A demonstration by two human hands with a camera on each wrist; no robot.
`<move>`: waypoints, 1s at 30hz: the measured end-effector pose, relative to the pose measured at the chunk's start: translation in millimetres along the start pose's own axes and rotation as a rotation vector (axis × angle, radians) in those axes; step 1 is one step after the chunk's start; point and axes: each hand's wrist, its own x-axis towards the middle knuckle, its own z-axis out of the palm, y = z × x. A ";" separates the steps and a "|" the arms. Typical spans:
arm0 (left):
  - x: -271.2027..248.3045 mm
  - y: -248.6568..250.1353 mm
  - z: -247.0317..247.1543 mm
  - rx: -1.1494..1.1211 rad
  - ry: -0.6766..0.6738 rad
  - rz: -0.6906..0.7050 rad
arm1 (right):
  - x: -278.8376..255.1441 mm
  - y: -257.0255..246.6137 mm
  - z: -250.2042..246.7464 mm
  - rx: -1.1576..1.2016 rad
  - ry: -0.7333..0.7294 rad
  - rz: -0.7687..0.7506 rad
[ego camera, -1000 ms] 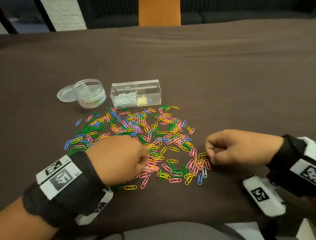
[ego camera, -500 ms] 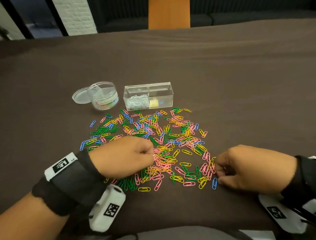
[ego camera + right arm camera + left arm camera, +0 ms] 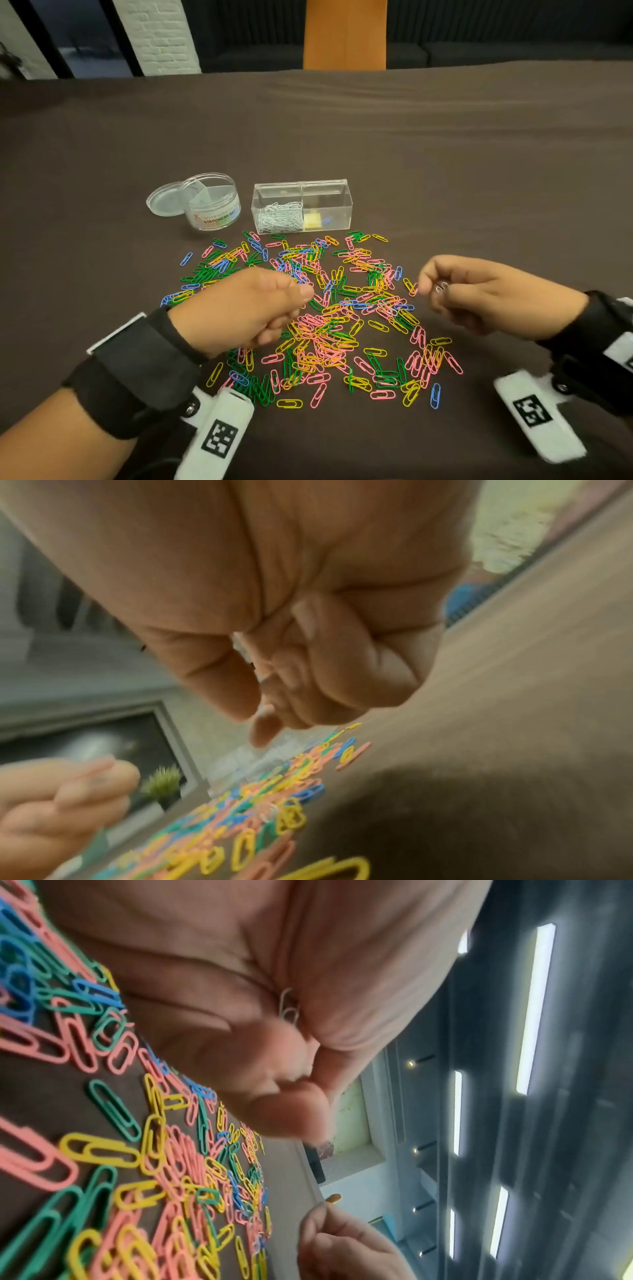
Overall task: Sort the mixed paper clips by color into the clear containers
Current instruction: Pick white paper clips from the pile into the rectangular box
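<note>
Item: mixed paper clips (image 3: pixel 329 315), heaped on the near table (image 3: pixel 479 171), between my hands.
Left hand (image 3: pixel 239 308): curled over a white clip (image 3: pixel 289 1010) tucked in its palm.
Right hand (image 3: pixel 479 294): pinching silver clips (image 3: pixel 442 287), raised off the pile.
Step in hand: culling silvers (colours unsorted).
Next: carry them far to the rectangular container (image 3: pixel 301 205), left compartment, release above its silver stock.

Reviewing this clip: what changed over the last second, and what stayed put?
The right hand rose off the edge of the pile, gripping white clips in its fingers. The left hand kept its fist closed on a white clip over the pile's left side. The rectangular container, round jar and lid stayed put.
</note>
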 end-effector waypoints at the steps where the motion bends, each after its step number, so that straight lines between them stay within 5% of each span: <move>1: 0.0 0.6 -0.8 -0.072 0.004 -0.009 | 6.5 -0.8 0.2 -0.144 0.015 0.002; 4: 0.6 1.1 -4.3 -0.293 -0.025 -0.056 | 24.2 -8.4 2.8 -0.607 0.025 -0.003; 9: 0.6 0.2 -7.5 -0.433 -0.055 -0.126 | 43.3 -18.6 15.7 -0.883 0.016 -0.004; 21: 1.8 -3.0 -17.5 -0.608 0.027 -0.155 | 50.5 -27.6 31.1 -1.010 0.121 -0.033; 30: 6.0 -5.2 -19.3 -0.727 0.025 -0.156 | 52.3 -21.4 36.3 -0.966 0.040 -0.038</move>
